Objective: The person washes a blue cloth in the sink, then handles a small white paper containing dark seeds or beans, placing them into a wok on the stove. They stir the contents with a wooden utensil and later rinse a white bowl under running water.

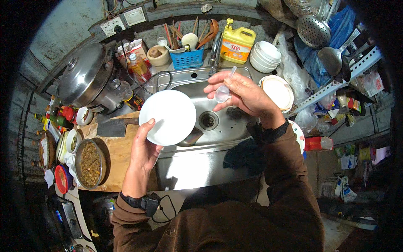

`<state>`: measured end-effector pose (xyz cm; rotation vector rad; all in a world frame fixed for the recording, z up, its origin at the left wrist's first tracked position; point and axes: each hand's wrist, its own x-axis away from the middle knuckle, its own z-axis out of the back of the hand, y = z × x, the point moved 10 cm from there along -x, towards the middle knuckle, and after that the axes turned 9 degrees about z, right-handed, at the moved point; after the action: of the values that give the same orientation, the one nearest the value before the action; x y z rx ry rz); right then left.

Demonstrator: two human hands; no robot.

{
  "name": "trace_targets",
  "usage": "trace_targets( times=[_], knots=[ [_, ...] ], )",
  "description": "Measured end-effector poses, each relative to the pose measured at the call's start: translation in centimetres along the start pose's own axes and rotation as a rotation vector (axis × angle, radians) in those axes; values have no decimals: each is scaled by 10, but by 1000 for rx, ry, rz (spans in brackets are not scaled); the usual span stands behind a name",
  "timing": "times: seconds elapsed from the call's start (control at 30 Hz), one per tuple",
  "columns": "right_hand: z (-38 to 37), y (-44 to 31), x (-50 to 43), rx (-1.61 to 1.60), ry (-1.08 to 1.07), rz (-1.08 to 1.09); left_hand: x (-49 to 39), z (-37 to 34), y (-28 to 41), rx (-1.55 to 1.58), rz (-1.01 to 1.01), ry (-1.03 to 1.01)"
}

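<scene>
My left hand point(143, 146) grips the rim of a white bowl or dish point(171, 116), thumb on its upper face, at the left side of a stainless steel sink point(233, 132). Over the back right of the basin, my right hand point(241, 91) holds a small translucent plastic spoon point(222, 93), its bowl pointing down and its handle up between thumb and fingers. The sink drain point(208, 120) lies between and below the two hands. Behind the right hand stands the faucet point(216, 47). A dark object point(192, 137) in the basin is partly hidden by the white dish.
Left of the sink, a cleaver point(111, 127) lies on a wooden board point(119, 157) beside a metal bowl of minced food point(90, 163). Behind are a large steel pot point(85, 75), a blue utensil basket point(188, 60) and a yellow detergent jug point(238, 44). Stacked bowls point(265, 56) and plates point(277, 93) stand right.
</scene>
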<state>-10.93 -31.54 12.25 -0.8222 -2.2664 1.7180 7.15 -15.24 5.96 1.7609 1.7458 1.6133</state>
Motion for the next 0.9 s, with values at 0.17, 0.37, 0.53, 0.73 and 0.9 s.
trace_targets(
  times=[0.17,0.37,0.53,0.73,0.9],
  knots=[
    [-23,-16,-1,-29,-33,15,28,11,-5,55,-10,48],
    [-31,-38,-1,127,62,109,45,20,-11,148,-25,51],
    [-27,-45,3,174,147,172,50,26,-12,171,-30,14],
    [-21,-37,9,272,161,150,51,29,-16,183,-41,5],
    [-21,-37,12,271,188,155,50,29,-18,179,-30,-3]
  ],
)
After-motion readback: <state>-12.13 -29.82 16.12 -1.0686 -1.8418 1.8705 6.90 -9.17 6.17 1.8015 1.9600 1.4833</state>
